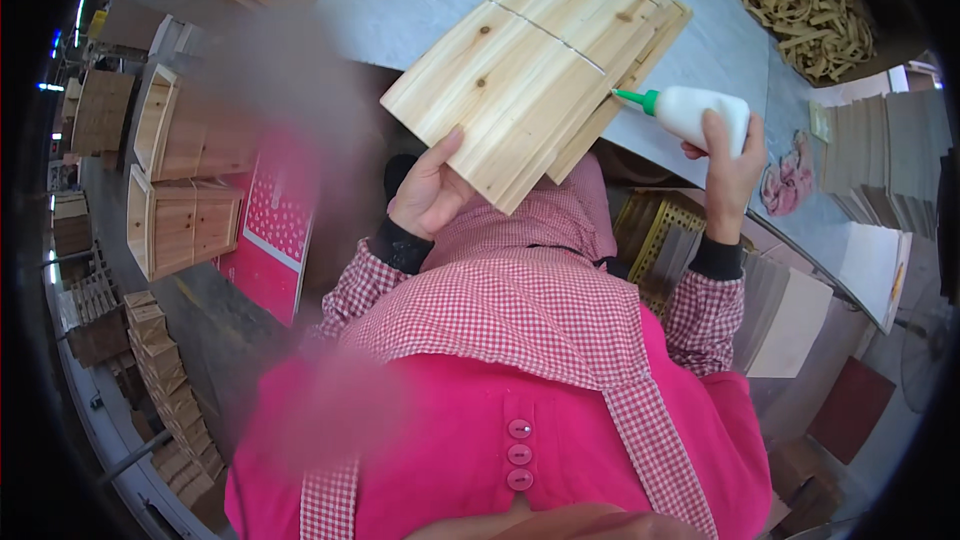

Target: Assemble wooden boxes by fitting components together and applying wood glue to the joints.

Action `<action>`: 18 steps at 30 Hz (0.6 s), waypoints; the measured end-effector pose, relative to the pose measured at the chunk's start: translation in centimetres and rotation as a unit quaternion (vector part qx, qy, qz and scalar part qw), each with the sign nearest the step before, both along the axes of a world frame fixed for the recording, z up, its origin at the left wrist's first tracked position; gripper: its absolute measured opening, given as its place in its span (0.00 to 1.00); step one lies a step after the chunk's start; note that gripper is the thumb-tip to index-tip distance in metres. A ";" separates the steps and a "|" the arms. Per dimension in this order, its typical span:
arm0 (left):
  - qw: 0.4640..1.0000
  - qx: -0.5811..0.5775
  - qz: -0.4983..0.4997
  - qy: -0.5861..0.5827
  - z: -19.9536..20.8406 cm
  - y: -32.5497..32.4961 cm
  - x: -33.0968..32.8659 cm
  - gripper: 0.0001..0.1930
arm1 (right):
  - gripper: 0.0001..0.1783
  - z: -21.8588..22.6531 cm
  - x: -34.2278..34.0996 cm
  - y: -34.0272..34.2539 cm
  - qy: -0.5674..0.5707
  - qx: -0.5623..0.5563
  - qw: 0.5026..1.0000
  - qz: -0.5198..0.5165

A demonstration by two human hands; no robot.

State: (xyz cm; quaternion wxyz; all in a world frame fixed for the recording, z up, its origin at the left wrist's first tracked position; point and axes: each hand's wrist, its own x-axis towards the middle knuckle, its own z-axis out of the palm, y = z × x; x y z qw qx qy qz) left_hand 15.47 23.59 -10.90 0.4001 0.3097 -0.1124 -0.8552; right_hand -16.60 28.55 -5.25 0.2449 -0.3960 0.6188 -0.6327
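My left hand (432, 190) grips the near edge of a pale, knotty wooden panel (510, 70), thumb on top and the other fingers partly hidden beneath. Two narrow grooves cross the panel's face. More boards of the same wood show under its right side, stacked unevenly. In my right hand (732, 165) is a white squeeze bottle (690, 115) with a green nozzle, tilted so that it points left. The nozzle tip is at the panel's right edge, close to the end of one groove; whether it touches the wood I cannot tell.
A pale worktable (400, 5) lies beneath the boards. To the right are a box of thin wood strips (810, 10), a pink cloth (788, 180) and stacked thin boards (880, 155). Wooden boxes (185, 225) stand at left beside a pink panel (272, 230). Blurred patches hide parts of the left side.
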 end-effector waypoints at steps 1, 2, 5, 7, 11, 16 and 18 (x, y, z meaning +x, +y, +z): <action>1.000 -0.001 0.010 -0.001 0.2 -0.1 0.0 0.29 | 0.20 0.0 -0.3 0.1 -0.063 0.007 0.998 -0.027; 1.000 -0.004 0.019 -0.001 0.3 -0.1 0.0 0.29 | 0.20 0.0 -0.7 0.0 -0.055 -0.013 0.998 0.000; 1.000 -0.012 0.025 0.005 0.7 -0.4 -0.1 0.29 | 0.20 -0.4 -1.5 -1.3 -0.154 -0.160 0.971 -0.088; 0.999 -0.013 0.022 0.024 0.8 -0.6 -0.2 0.29 | 0.20 -0.9 -2.2 -3.0 -0.158 -0.172 0.966 -0.112; 1.000 -0.006 0.017 0.023 0.7 -0.7 -0.1 0.28 | 0.21 -2.2 -4.1 -7.4 -0.160 -0.176 0.958 -0.162; 1.000 -0.004 0.024 0.005 0.9 -0.8 -0.2 0.28 | 0.22 -3.6 -5.6 -10.2 -0.140 -0.141 0.963 -0.184; 1.000 0.001 0.027 -0.007 1.2 -0.7 -0.4 0.27 | 0.23 -3.7 -5.8 -10.3 -0.134 -0.127 0.965 -0.186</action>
